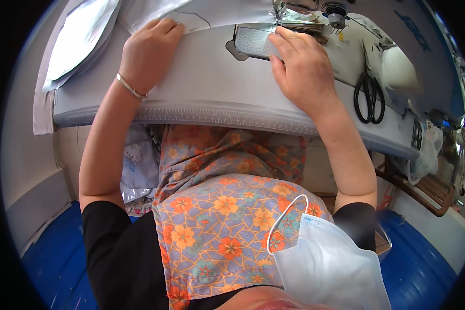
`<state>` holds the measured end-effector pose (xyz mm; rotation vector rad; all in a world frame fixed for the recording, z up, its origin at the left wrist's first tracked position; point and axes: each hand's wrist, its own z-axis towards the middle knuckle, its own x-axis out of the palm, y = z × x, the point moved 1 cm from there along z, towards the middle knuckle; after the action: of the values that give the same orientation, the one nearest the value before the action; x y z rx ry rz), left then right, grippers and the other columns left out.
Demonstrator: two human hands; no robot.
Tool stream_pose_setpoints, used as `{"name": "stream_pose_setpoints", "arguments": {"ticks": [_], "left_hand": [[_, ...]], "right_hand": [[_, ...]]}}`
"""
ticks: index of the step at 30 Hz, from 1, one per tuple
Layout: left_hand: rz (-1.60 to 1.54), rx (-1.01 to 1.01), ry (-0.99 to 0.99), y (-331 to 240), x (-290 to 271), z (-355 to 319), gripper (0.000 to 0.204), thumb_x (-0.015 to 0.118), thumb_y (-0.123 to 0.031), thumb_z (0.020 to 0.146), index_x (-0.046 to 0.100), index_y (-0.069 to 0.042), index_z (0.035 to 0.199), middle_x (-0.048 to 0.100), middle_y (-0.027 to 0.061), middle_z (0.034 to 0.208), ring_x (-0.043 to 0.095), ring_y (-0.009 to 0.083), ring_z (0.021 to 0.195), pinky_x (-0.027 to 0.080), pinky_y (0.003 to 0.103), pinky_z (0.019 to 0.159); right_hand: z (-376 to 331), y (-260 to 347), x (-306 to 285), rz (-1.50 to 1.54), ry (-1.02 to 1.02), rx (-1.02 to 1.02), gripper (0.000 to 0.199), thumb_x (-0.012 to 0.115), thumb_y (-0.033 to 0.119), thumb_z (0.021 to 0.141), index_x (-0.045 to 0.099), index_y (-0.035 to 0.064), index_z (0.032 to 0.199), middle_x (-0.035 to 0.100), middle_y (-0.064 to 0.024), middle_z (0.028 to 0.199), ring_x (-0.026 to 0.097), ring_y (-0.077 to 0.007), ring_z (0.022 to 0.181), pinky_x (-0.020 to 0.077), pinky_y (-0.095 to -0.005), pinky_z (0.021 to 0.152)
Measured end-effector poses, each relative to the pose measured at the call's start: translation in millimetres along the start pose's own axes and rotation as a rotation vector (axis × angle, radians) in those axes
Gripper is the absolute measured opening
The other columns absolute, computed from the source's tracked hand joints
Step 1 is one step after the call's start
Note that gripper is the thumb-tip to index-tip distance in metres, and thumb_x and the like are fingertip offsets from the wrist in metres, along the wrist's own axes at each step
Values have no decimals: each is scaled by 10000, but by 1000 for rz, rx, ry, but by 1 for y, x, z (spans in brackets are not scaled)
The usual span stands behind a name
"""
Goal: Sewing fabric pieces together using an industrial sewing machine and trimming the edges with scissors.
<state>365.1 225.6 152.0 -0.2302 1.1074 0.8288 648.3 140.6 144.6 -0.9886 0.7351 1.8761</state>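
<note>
A shiny white piece of fabric (227, 13) stretches along the far side of the sewing table toward the machine's needle area. My left hand (152, 51) is at the fabric's near edge, its fingers curled together on it; the fingertips are partly hidden. A dark thread (199, 17) curves across the cloth beside that hand. My right hand (306, 64) lies with fingers stretched out and thumb apart. Its fingertips reach the right end of the fabric, beside the sewing machine's (429, 51) presser area. Partly under this hand is a metal cover plate (250, 42).
Black-handled scissors (369, 98) lie right of my right hand. A ruler strip (217, 112) runs along the table's front edge. Stacked white pieces (82, 39) sit at the far left. A plastic bag (426, 152) hangs at the right corner. A face mask (330, 258) hangs over my floral apron (222, 227).
</note>
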Motion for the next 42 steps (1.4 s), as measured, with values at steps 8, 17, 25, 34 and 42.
{"name": "stream_pose_setpoints", "arguments": {"ticks": [8,17,25,34,42], "left_hand": [[-36,-25,3,-15,-17,-17,177,607,-78,796,653,-90,966,631,19,927,657,215,899,567,324,733],[-365,413,387,-124,-84,-17,70,637,-171,765,642,-111,800,593,21,799,617,188,790,495,306,698],[-565,347,330,-142,-83,-14,70,646,-150,746,632,-84,764,586,33,768,606,192,745,487,306,678],[-743,197,157,-132,-83,-43,130,698,-152,718,596,-79,750,526,39,710,586,201,675,491,332,605],[-1095,-501,9,-87,-92,-67,32,651,-11,876,664,7,900,613,89,735,581,177,649,476,309,609]], "right_hand": [[-2,0,1,16,-16,15,339,683,123,858,677,51,1190,681,-108,1231,623,-282,1135,494,-412,990],[-3,-6,2,55,-32,-19,330,638,-10,817,702,52,1134,702,-78,1186,635,-270,1114,514,-389,968],[-5,-12,-2,81,-49,26,321,627,-10,840,696,51,1148,700,-101,1184,640,-280,1117,515,-402,971],[-121,-70,-97,-174,-36,681,389,651,62,900,643,98,1288,656,-103,1163,648,-243,1017,504,-345,925],[-104,-13,-107,1004,291,951,664,574,-40,871,417,54,1510,607,-10,904,538,-67,752,392,-199,621]]}}
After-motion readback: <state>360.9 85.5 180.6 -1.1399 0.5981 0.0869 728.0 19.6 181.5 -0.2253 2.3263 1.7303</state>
